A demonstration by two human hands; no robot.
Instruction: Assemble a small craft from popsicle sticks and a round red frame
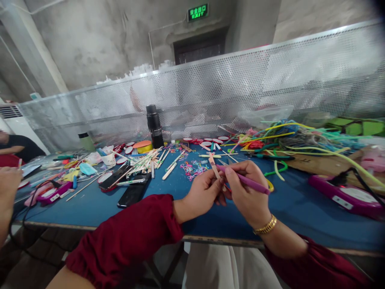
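Observation:
My left hand (200,194) is closed in a pinch on a flat, pale wooden stick (214,167) that stands up at a tilt, its upper end pinkish. Close beside it, my right hand (249,196) grips a purple pen-like tool (252,184); its tip points left toward the stick, partly hidden by my fingers. Both hands are just above the blue tabletop (168,200) near its front edge. Behind the stick lie small colourful loops (192,169) and a pair of scissors or similar pointed metal blades (224,162), partly covered by my right hand.
Wooden sticks (150,158) are heaped left of centre, near a black phone (134,192) and a black bottle (154,126). Colourful cords (288,134) pile up at the right, behind a purple device (345,194). Another person's hand (9,192) shows at the left edge.

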